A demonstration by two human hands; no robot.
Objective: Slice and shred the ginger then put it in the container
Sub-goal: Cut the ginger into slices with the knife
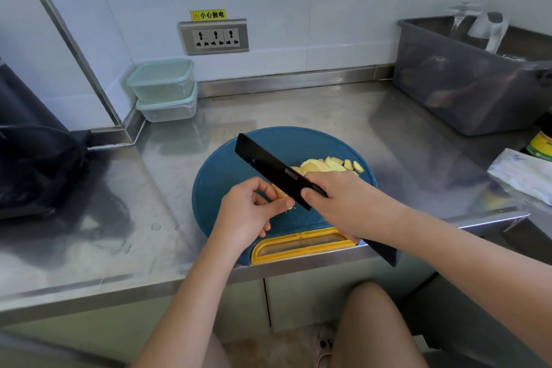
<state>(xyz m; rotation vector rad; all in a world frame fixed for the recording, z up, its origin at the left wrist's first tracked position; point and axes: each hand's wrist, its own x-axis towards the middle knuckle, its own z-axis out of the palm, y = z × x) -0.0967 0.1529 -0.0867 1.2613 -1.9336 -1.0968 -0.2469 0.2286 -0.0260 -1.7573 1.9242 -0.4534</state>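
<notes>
Now the right hand [337, 203] grips the handle of a black knife [268, 167], fingers wrapped round it and the thumb laid along the side near the blade's heel. The blade slants away to the upper left over a round blue cutting board [227, 170], its flat side turned toward the camera, and the butt of the handle sticks out past the wrist at the lower right. The left hand [248, 212] sits just beside the blade with its fingers curled, pinching a small ginger piece [280, 192] between thumb and fingertips. Only a sliver of that piece shows between the hand and the knife, so whether the edge touches it cannot be told. A loose fan of pale ginger slices [328, 165] lies on the board behind the right hand, partly hidden by the blade.

The board has a yellow handle section [298, 245] at its near edge and rests on a steel counter [298, 110]. Two lidded clear containers [162, 79] stand stacked in the back left corner, well apart from the board. A wall socket [214, 37] with a yellow warning label [208, 14] is above them to the right. A grey plastic tub [454, 89] stands at the back right and a black bag [33, 158] at the far left
</notes>
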